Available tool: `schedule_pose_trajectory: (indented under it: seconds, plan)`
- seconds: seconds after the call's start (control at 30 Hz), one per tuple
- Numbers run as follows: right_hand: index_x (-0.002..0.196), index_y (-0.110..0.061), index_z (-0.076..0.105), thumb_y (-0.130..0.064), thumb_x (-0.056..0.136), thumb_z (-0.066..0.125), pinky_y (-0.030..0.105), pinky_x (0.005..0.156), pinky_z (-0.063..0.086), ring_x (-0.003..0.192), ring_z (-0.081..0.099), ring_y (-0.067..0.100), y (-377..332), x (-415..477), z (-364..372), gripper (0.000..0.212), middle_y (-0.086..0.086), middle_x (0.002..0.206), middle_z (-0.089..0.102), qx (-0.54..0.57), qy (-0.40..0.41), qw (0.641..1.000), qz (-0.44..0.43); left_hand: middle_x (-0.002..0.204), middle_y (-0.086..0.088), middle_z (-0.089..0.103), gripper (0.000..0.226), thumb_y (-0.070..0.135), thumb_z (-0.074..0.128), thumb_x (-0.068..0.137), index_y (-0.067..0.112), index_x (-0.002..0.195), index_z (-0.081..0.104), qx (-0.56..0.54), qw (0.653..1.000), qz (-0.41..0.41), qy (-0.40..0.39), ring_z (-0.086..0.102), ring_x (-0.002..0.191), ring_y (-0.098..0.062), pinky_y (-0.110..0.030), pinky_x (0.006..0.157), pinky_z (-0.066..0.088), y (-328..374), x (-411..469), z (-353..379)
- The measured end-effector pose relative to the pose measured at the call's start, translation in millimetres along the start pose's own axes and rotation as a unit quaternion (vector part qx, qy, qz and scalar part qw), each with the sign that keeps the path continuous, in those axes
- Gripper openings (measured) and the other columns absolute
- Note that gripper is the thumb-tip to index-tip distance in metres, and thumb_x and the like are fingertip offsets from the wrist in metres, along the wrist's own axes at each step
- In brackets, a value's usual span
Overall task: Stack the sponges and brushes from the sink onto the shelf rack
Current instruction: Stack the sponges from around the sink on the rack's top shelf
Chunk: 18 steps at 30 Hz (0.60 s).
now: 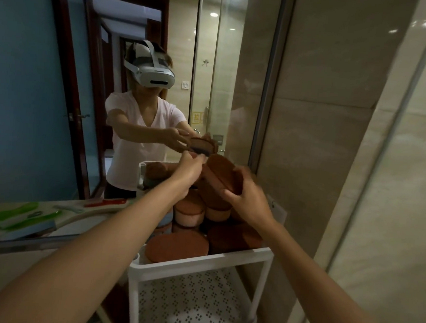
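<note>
The right hand's (246, 197) fingers curl round the near side of a brown oval sponge (222, 176), held tilted. The left hand's (189, 170) fingertips are bunched together, pinching the sponge's far left edge. The sponge is above the top tier of a white perforated shelf rack (200, 259), which holds a pile of brown round sponges (179, 247). A wall mirror (29, 98) is beyond.

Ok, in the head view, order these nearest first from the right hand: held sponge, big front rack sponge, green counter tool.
1. Held sponge, in the right hand itself.
2. Big front sponge, below, on the top tier of the rack.
3. Green tool, far left on the counter.
</note>
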State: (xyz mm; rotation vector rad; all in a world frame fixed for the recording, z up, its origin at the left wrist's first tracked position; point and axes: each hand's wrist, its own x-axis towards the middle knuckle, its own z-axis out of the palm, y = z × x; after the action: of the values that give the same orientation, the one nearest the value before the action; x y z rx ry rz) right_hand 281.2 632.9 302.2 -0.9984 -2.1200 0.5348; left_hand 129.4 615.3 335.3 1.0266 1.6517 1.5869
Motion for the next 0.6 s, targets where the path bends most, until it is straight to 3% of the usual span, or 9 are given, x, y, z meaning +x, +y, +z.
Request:
schedule_pose_trajectory:
  seconds: [0.07,0.1,0.17,0.2,0.3,0.47,0.6]
  plan:
    - [0.136,-0.029,0.029,-0.051,0.086,0.054,0.039,0.087,0.052,0.111,0.056,0.027,12.1,-1.1,1.7,0.06,0.008,0.131,0.049,0.008,0.03,0.998,0.051,0.11,-0.01,0.058,0.036,0.024,0.033,0.099,0.01,0.129,0.044,0.164,0.984,0.058,-0.029,0.056,0.102,-0.024,-0.037,0.091,0.044,-6.5,-3.8,1.4]
    - [0.138,-0.032,0.027,-0.059,0.085,0.049,0.043,0.091,0.049,0.114,0.054,0.03,17.7,-1.6,3.3,0.063,0.01,0.132,0.047,0.001,0.033,0.996,0.077,0.12,-0.012,0.057,0.038,0.025,0.031,0.099,0.012,0.132,0.044,0.271,0.958,0.085,-0.048,0.054,0.111,-0.027,-0.038,0.096,0.041,-12.5,-6.1,0.5]
    - [0.142,-0.034,0.026,-0.061,0.087,0.042,0.047,0.098,0.044,0.118,0.049,0.035,28.2,0.2,7.4,0.063,0.015,0.134,0.043,-0.057,0.033,0.992,0.108,0.148,-0.013,0.037,0.045,0.032,0.026,0.1,0.018,0.143,0.033,0.467,0.872,0.109,-0.097,0.032,0.138,-0.029,-0.046,0.116,0.019,-27.4,-12.6,-2.3]
    - [0.143,-0.033,0.026,-0.059,0.089,0.039,0.047,0.099,0.042,0.118,0.048,0.037,31.3,1.2,9.6,0.061,0.018,0.134,0.042,-0.093,0.027,0.988,0.117,0.156,-0.012,0.023,0.049,0.038,0.023,0.1,0.023,0.147,0.024,0.534,0.829,0.108,-0.126,0.017,0.145,-0.028,-0.048,0.119,0.006,-35.5,-14.9,-4.3]
    - [0.146,-0.035,0.019,-0.055,0.094,0.031,0.044,0.1,0.041,0.122,0.045,0.038,35.8,5.2,16.4,0.056,0.022,0.142,0.033,-0.172,-0.029,0.973,0.149,0.16,-0.008,0.0,0.056,0.048,0.017,0.098,0.03,0.15,0.007,0.626,0.75,0.085,-0.198,-0.001,0.148,-0.028,-0.05,0.118,-0.001,-51.5,-19.7,-9.5]
    - [0.146,-0.038,0.017,-0.045,0.099,0.026,0.043,0.103,0.041,0.129,0.039,0.038,39.0,8.9,27.8,0.048,0.02,0.151,0.019,-0.219,-0.083,0.959,0.158,0.16,-0.006,0.0,0.06,0.053,0.015,0.097,0.029,0.15,0.005,0.613,0.76,0.072,-0.203,-0.001,0.148,-0.025,-0.043,0.118,0.0,-51.7,-20.8,-11.2]
    - [0.147,-0.038,0.012,-0.041,0.098,0.027,0.045,0.11,0.032,0.137,0.026,0.038,41.2,9.5,23.3,0.051,0.015,0.155,0.009,-0.224,-0.136,0.953,0.15,0.16,-0.007,0.0,0.059,0.053,0.015,0.097,0.029,0.15,0.004,0.618,0.756,0.074,-0.2,-0.001,0.148,-0.025,-0.043,0.119,0.0,-52.7,-20.6,-10.4]
